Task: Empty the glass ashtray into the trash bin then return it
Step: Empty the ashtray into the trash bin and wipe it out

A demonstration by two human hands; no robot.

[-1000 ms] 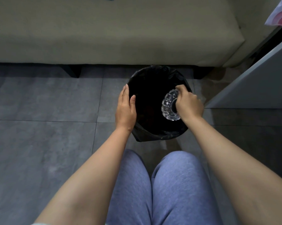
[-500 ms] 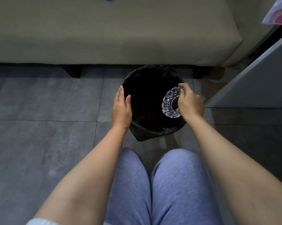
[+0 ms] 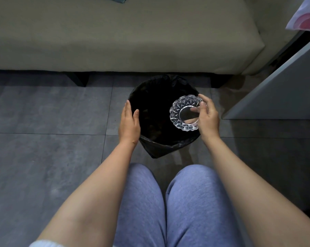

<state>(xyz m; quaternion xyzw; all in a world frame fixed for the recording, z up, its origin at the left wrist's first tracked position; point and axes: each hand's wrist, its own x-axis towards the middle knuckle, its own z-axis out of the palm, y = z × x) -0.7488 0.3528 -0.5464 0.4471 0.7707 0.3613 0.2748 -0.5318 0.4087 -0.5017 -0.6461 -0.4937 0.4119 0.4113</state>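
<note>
A round trash bin (image 3: 156,148) lined with a black bag stands on the floor in front of my knees. My right hand (image 3: 208,117) holds the clear cut-glass ashtray (image 3: 179,114) by its right rim, above the right side of the bin's mouth. The ashtray faces nearly upward and its bowl looks empty; fingers show through the glass. My left hand (image 3: 129,124) rests flat against the bin's left rim, fingers together. The bin's inside is dark, and its contents are hard to make out.
A beige sofa (image 3: 115,36) on dark legs stands just behind the bin. A pale grey cabinet side (image 3: 279,91) rises at the right. Grey floor tiles (image 3: 43,139) spread to the left. My knees in blue trousers (image 3: 168,202) are close below the bin.
My right hand has turned the ashtray from tipped on edge inside the bin's mouth to nearly level and facing up. The left hand stays on the rim.
</note>
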